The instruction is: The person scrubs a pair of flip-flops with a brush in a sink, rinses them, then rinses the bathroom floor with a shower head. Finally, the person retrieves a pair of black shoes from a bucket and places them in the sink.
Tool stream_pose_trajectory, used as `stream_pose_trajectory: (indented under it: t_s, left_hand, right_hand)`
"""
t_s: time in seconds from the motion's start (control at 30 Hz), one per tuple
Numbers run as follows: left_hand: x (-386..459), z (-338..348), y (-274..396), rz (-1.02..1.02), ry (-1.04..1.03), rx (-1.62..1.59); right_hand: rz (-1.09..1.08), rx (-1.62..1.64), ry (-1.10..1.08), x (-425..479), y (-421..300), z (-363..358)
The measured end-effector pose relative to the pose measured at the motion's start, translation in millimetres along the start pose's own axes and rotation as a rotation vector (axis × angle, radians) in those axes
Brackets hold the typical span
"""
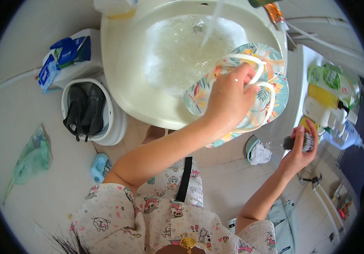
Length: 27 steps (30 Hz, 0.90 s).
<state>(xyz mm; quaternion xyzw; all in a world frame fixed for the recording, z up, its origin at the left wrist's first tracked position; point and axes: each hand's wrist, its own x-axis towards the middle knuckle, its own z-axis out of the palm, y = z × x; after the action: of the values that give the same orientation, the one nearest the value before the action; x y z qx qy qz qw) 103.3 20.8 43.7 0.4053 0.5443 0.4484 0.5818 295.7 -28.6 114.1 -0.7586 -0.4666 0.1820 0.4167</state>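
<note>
My left hand grips a pair of flip-flops by their white straps. Their soles carry a tropical leaf and flower print and overlap each other. They hang over the right front rim of the cream washbasin. Inside the basin, a stream from above falls into bubbling water. Off to the right, my right hand holds a small scrub brush with a dark body and a transparent handle or loop. The brush is beside the counter, apart from the flip-flops.
A white bucket with black shoes stands left of the basin. Soap bottles and a green refill pouch crowd the right counter. Below lie a small bin and a blue jug. A green plastic bag hangs left.
</note>
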Motion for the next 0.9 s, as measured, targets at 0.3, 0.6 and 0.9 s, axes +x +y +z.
stream_pose_trajectory:
  t_s: [0.3, 0.6, 0.9]
  left_hand:
    - [-73, 96, -12, -0.089, -0.344, -0.085]
    - [-161, 144, -138, -0.185, -0.469, 0.124]
    - [-152, 130, -373, -0.39, -0.339, 0.483]
  right_hand:
    - [0.061, -0.721, 0.103, -41, 129, -119]
    - [0.09, -0.849, -0.378, 20, 180, -143]
    - [0.157, -0.858, -0.521, 34, 162, -122]
